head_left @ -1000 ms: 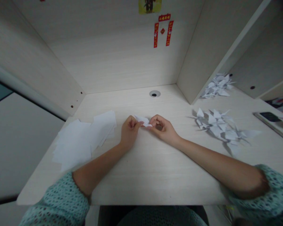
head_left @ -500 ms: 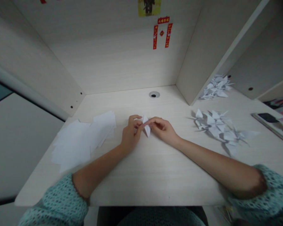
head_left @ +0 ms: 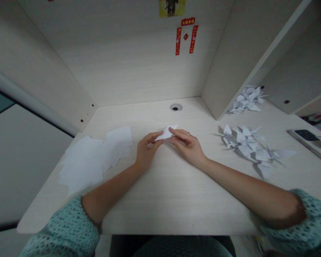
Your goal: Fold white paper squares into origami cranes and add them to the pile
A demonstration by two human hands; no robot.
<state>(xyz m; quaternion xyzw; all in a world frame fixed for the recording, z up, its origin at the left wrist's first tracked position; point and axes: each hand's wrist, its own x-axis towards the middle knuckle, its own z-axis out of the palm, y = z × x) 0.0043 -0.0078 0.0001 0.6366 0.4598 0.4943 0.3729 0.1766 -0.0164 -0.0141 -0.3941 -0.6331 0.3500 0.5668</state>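
Note:
A small piece of folded white paper (head_left: 166, 133) is held between my two hands over the middle of the desk. My left hand (head_left: 147, 148) pinches its left end between thumb and fingers. On the other side, my right hand (head_left: 188, 145) grips the right part, with the index finger on top and the thumb below. The fingertips hide some of the folds. To the left lie loose white paper sheets (head_left: 82, 160), overlapping one another. Several folded paper cranes (head_left: 247, 144) sit in a cluster to the right of my right hand.
A second heap of folded paper (head_left: 247, 100) lies behind the upright divider (head_left: 230, 71). At the far right rests a phone (head_left: 307, 137). A round cable hole (head_left: 176, 107) is near the back panel, which carries red stickers (head_left: 178, 41).
The folded paper has turned from standing nearly upright to lying slantwise, its right end higher. Both hands have shifted their finger holds on it.

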